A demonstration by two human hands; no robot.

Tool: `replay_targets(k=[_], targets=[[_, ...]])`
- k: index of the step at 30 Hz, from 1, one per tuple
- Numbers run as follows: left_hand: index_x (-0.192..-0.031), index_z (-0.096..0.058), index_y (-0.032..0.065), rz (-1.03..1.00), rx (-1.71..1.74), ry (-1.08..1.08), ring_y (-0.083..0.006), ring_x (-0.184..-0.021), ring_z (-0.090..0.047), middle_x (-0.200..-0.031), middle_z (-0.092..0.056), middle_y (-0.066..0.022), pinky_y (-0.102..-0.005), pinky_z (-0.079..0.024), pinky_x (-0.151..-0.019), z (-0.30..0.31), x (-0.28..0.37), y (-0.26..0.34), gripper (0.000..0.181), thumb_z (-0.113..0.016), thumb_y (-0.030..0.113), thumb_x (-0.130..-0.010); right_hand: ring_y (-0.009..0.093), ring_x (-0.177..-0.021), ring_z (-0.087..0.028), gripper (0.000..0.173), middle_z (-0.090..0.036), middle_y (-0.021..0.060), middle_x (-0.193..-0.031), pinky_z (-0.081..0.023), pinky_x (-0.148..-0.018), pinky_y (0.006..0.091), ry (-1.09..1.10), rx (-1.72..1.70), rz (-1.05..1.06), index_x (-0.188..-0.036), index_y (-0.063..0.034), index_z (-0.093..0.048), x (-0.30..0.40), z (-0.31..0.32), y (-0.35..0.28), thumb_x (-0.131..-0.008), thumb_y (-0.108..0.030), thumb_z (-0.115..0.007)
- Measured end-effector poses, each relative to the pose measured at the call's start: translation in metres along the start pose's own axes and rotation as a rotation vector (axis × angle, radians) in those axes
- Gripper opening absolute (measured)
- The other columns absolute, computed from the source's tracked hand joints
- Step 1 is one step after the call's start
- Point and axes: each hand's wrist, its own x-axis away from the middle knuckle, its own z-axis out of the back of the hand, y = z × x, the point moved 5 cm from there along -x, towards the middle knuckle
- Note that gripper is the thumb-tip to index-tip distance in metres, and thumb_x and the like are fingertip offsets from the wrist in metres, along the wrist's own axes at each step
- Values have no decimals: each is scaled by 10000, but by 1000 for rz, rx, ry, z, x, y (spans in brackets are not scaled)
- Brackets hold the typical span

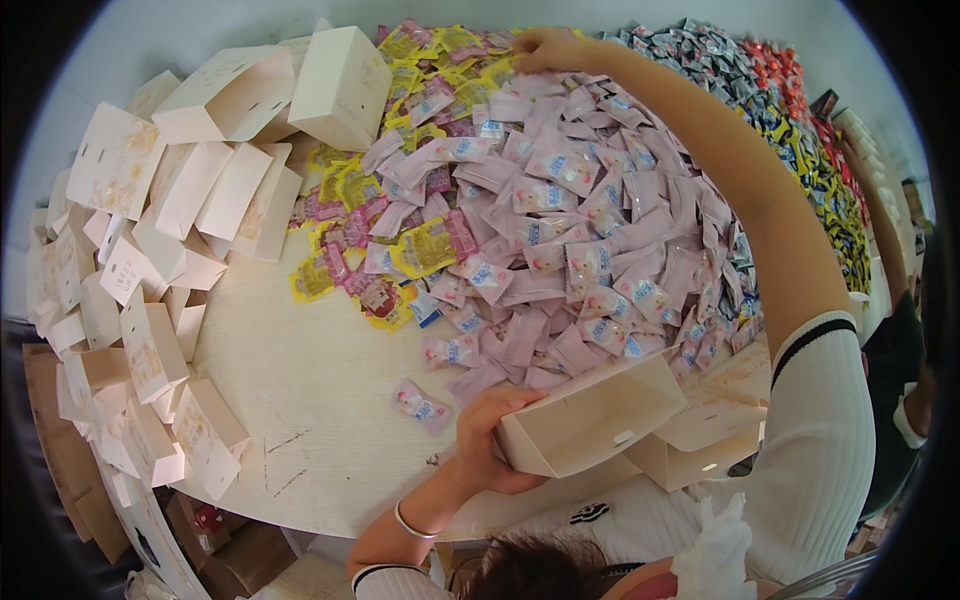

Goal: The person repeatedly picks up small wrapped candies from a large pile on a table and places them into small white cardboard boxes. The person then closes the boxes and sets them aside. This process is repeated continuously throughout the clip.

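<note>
My left hand grips an open cream cardboard box by its left end, near the front edge of the table. The box is tilted, and the part of its inside that shows is bare. My right arm stretches across a heap of pale pink candy packets. At the far side, my right hand touches a pile of yellow-and-pink packets. Its fingers are bent downward, and whether they hold a packet is hidden. A single pale pink packet lies just left of the held box.
Many cream boxes are stacked along the left side. Another open box sits right of the held one. Grey packets, red packets and yellow-blue packets lie beyond my right arm. Another person's arm shows at the right.
</note>
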Motion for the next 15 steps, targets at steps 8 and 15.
replay_targets(k=[8, 15], targets=[[-1090, -379, 29, -28, -1, 3, -298, -845, -575, -969, -568, -196, -358, -446, -716, 0, -3, -1, 705, -774, 181, -526, 118, -444, -447, 338, -521, 61, -623, -357, -388, 239, 266, -430, -72, -1013, -34, -509, 20, 71, 23, -676, -9, -521], [-1083, -390, 27, -32, 0, 9, -290, -854, -565, -963, -569, -193, -355, -439, -730, -1, -4, -1, 683, -765, 172, -531, 90, -531, -451, 380, -542, 40, -731, -363, -465, 232, 132, -281, -89, -1114, -74, -499, 27, 40, 28, -738, -128, -513]])
